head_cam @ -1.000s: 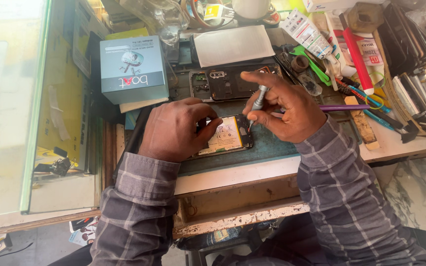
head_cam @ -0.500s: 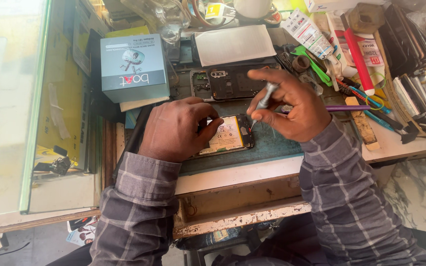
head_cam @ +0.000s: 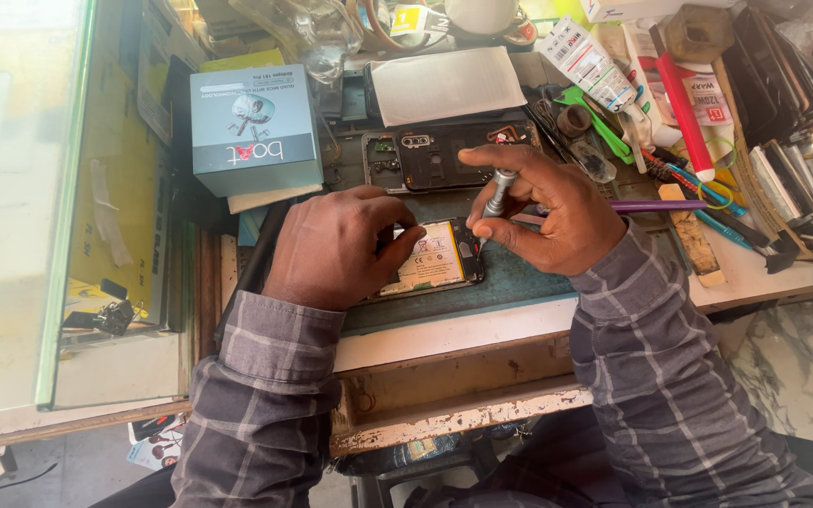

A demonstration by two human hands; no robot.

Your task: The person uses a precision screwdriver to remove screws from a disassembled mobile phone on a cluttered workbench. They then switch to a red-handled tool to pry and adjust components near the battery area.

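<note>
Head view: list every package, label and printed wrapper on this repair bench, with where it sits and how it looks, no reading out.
Teal box: far left of the bench, square carton, earbud picture on top.
White sheet: behind the black phone cover, flat rectangle.
White tube: far right, lying slanted, dark print.
Red and white pack: right side, long and narrow.
Battery label: on the opened phone between the hands, pale yellow.
</note>
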